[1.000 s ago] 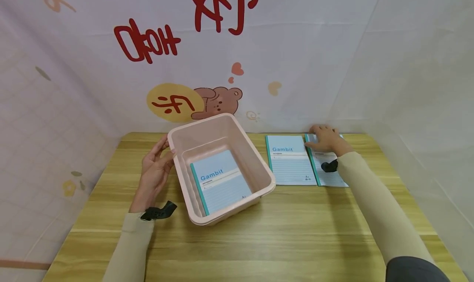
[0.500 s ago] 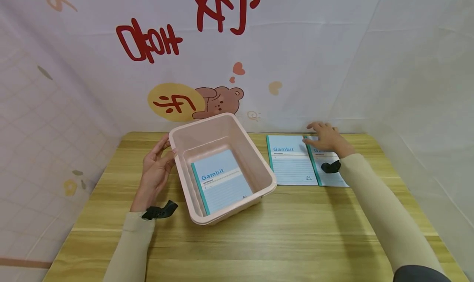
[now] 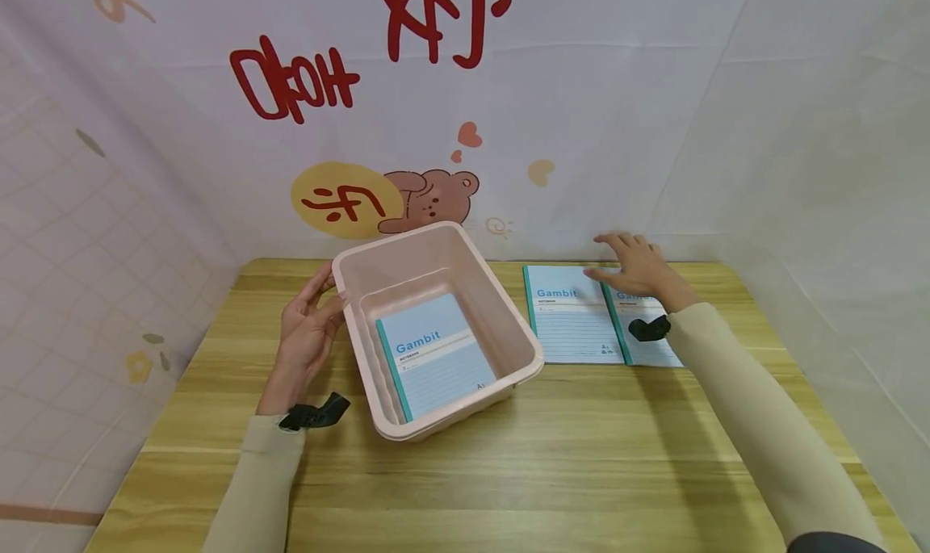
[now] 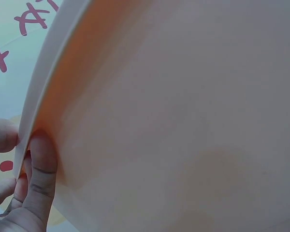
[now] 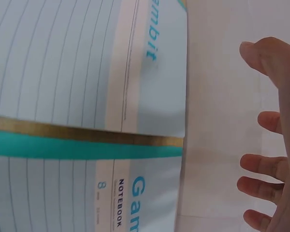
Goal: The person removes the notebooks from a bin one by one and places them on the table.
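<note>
A pink plastic bin (image 3: 526, 358) stands turned at an angle on the table, and a light-blue notebook (image 3: 436, 359) lies flat inside it. At its left rim, my left hand (image 3: 305, 335) pinches the edge; the left wrist view shows fingers (image 4: 42, 159) on both sides of the rim. To the right lie two more notebooks side by side with green spines, the left notebook (image 3: 574, 327) and the right notebook (image 3: 650, 339). My right hand (image 3: 643, 270) hovers over their far ends, fingers spread, holding nothing. In the right wrist view a narrow gap separates these notebooks.
The wooden table (image 3: 567, 456) runs back to a white printed wall sheet (image 3: 610, 133) just behind the notebooks. Side sheets close in the left and right. My right sleeve (image 3: 763, 424) crosses the table's right part.
My right hand has lifted off the right notebook and shifted slightly left, its fingers spreading wider. The left hand, the bin and the notebooks stay where they were.
</note>
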The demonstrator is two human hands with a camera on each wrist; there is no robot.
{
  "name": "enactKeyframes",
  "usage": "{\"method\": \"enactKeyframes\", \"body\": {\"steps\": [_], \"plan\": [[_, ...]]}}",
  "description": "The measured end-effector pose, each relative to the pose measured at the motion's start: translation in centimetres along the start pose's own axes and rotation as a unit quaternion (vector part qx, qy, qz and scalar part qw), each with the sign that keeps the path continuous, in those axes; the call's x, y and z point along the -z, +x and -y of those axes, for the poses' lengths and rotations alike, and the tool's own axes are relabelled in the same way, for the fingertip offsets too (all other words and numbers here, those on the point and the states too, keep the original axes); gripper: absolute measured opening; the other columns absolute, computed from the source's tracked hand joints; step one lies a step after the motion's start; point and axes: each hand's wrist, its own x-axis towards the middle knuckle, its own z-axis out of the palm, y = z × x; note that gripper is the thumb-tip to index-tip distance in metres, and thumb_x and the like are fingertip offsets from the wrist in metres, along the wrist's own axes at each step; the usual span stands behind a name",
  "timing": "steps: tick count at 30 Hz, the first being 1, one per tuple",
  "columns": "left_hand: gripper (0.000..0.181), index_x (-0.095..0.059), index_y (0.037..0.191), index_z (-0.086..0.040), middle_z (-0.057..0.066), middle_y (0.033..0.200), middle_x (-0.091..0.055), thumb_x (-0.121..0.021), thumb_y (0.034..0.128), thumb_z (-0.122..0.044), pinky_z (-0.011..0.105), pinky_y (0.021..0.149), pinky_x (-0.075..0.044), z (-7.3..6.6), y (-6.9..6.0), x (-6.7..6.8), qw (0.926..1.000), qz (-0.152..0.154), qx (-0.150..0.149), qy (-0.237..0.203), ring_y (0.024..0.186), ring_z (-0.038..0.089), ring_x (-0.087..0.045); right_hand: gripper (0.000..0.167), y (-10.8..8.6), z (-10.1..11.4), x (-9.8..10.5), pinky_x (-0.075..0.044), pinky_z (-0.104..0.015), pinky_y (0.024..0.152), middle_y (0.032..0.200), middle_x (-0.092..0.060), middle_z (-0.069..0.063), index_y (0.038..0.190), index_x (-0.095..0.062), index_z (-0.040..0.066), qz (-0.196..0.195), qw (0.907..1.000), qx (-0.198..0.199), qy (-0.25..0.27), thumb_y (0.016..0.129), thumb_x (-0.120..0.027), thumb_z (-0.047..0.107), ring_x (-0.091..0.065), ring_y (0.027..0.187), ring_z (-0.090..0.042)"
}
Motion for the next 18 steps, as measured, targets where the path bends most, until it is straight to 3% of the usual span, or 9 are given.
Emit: {"method": "enactKeyframes", "body": {"steps": [18], "plan": [[0.071,-0.035,0.159,-0.005,0.002,0.124,-0.046,-0.067,0.0957,0.004,0.023,0.09,-0.061,0.1,0.0,0.2,1.0,0.0,0.001,-0.005,0.103,0.011,-0.065,0.088,0.6,5.5,1.4,-0.018,-0.073,0.119,0.166,-0.029,-0.015,0.16,-0.03,0.019,-0.009,0.9985,0.051,0.015,0.093,-0.059,0.067,-0.024,0.151,-0.045]]}}
